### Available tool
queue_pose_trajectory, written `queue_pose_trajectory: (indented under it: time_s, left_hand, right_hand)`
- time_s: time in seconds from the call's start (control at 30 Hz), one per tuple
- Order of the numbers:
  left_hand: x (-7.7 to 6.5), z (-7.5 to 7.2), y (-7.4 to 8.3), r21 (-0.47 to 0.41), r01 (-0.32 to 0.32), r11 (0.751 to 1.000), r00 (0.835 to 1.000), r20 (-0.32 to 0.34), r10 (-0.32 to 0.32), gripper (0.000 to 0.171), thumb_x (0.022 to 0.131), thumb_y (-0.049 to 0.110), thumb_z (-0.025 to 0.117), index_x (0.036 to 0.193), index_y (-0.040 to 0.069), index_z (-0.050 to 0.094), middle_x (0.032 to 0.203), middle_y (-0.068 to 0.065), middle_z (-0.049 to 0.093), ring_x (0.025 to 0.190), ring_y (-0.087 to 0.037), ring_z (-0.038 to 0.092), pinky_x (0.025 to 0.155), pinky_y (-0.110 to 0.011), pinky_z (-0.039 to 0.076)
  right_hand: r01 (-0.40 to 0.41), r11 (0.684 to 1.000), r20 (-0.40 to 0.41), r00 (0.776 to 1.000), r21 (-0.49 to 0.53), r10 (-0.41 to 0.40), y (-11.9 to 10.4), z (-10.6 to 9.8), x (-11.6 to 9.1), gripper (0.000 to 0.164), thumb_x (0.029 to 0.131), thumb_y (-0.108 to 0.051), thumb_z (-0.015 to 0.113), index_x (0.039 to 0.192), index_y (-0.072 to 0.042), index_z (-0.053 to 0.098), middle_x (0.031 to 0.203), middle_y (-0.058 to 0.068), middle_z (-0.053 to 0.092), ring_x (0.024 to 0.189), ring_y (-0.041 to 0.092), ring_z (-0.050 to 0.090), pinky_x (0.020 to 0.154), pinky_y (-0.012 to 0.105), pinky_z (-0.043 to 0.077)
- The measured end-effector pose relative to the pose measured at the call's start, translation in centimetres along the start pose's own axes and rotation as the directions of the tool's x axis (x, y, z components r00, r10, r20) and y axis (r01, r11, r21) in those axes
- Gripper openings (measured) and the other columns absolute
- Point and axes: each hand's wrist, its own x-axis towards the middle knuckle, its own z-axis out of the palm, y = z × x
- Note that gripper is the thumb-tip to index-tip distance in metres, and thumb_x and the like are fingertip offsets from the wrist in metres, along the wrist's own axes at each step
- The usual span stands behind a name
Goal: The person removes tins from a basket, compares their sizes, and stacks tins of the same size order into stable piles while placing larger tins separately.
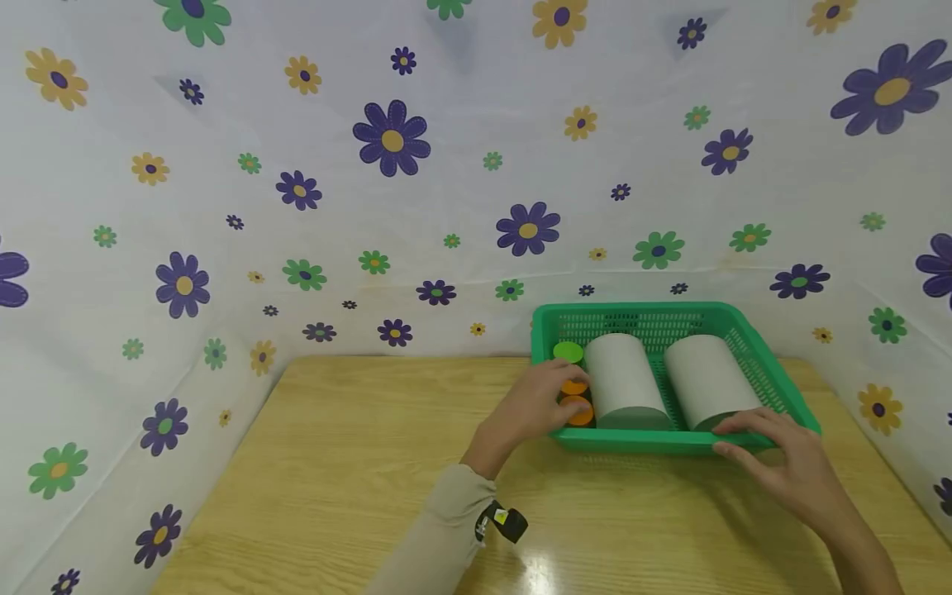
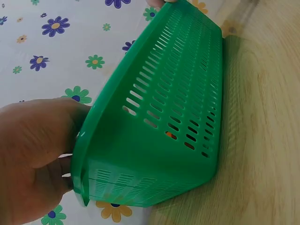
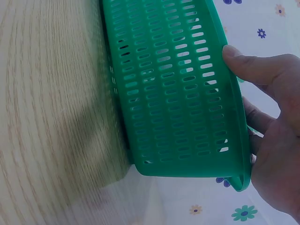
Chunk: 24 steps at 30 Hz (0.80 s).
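A green plastic basket point(image 1: 632, 442) sits on the table against the back covering. Inside it lie two white cylinders point(image 1: 625, 380) on their sides. Along the left wall stand small containers, one with a green lid point(image 1: 568, 352) and others with orange lids point(image 1: 577, 411). My left hand point(image 1: 531, 401) reaches over the basket's left side, thumb and forefinger spread over the orange lids; the fingertips are partly hidden. In the left wrist view this hand is beside the basket's corner. My right hand point(image 1: 792, 463) pinches the front right rim, its thumb point(image 3: 234, 54) outside and fingers over the edge.
The wooden table point(image 1: 357, 463) extends to the left and front of the basket. White flower-print sheeting point(image 1: 446, 190) rises behind and at both sides. A black wristband point(image 1: 509, 525) is on the left sleeve point(image 1: 446, 529).
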Motion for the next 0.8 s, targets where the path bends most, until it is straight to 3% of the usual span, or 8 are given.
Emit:
queue_pose_trajectory:
  time_s: [0.13, 0.33, 0.5, 0.8]
  left_hand:
    - [0.8, 0.0, 0.4, 0.132, -0.006, 0.991, 0.997, 0.081, -0.005, 0.032, 0.096, 0.029, 0.075, 0.125, 0.015, 0.071, 0.121, -0.001, 0.069, 0.108, -0.014, 0.061, 0.097, -0.023, 0.048]
    - [1.8, 0.4, 0.8, 0.29, 0.004, 0.957, 0.982, 0.181, -0.059, 0.035, 0.094, 0.037, 0.077, 0.125, 0.023, 0.069, 0.117, 0.006, 0.066, 0.108, -0.011, 0.06, 0.099, -0.03, 0.045]
    - [2.3, 0.7, 1.0, 0.349, 0.018, 0.937, 0.964, 0.241, -0.108, 0.032, 0.093, 0.039, 0.077, 0.12, 0.026, 0.068, 0.113, 0.007, 0.062, 0.108, -0.014, 0.058, 0.086, -0.031, 0.041]
    - [3.2, 1.5, 1.4, 0.402, 0.03, 0.915, 0.949, 0.275, -0.152, 0.037, 0.094, 0.026, 0.077, 0.128, 0.038, 0.066, 0.128, 0.01, 0.059, 0.118, -0.016, 0.053, 0.089, -0.033, 0.037]
  right_hand:
    - [-0.013, 1.0, 0.001, 1.0, -0.005, 0.013, 0.1, 0.0, -0.1, 0.04, 0.071, 0.004, 0.089, 0.098, -0.022, 0.075, 0.102, -0.01, 0.069, 0.105, -0.009, 0.05, 0.088, 0.01, 0.033]
    - [0.0, 1.0, -0.004, 1.0, 0.003, 0.0, -0.1, 0.0, 0.0, 0.041, 0.069, 0.006, 0.089, 0.098, -0.021, 0.076, 0.1, -0.009, 0.07, 0.104, -0.009, 0.051, 0.089, 0.009, 0.033]
    - [0.011, 1.0, -0.005, 1.0, 0.016, -0.011, -0.4, 0.0, 0.1, 0.041, 0.069, 0.007, 0.089, 0.097, -0.02, 0.076, 0.099, -0.007, 0.07, 0.103, -0.009, 0.052, 0.09, 0.008, 0.034]
    - [0.023, 1.0, -0.013, 1.0, 0.021, -0.023, -0.2, -0.1, 0.1, 0.041, 0.069, 0.009, 0.088, 0.097, -0.018, 0.076, 0.098, -0.006, 0.07, 0.102, -0.008, 0.053, 0.091, 0.007, 0.033]
